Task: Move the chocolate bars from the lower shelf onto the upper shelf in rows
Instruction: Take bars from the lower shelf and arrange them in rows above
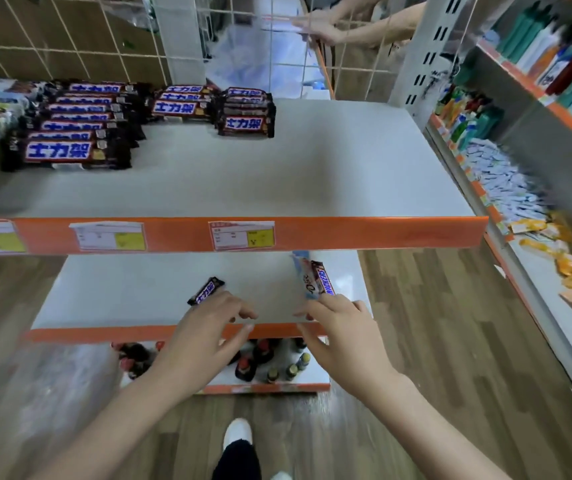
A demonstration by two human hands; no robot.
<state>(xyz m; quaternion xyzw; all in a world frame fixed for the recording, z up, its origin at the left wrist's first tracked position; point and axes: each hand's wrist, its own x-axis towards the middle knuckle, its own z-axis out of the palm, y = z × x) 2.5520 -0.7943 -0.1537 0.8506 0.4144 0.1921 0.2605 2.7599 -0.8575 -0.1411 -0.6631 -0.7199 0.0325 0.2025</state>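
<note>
The upper shelf [329,174], white with an orange front lip, spans the middle of the frame; three rows of chocolate bars [80,129] lie at its upper left. Below it, lower centre, the lower shelf [132,292] carries what remains. The left hand [205,327] reaches over that shelf's front edge, a dark chocolate bar [206,291] at its fingers, though whether it grips the bar I cannot tell. The right hand [340,327], right of centre, pinches two bars together at its fingertips: a Snickers bar [324,280] and a pale-wrapped bar [308,278] touching beside it
</note>
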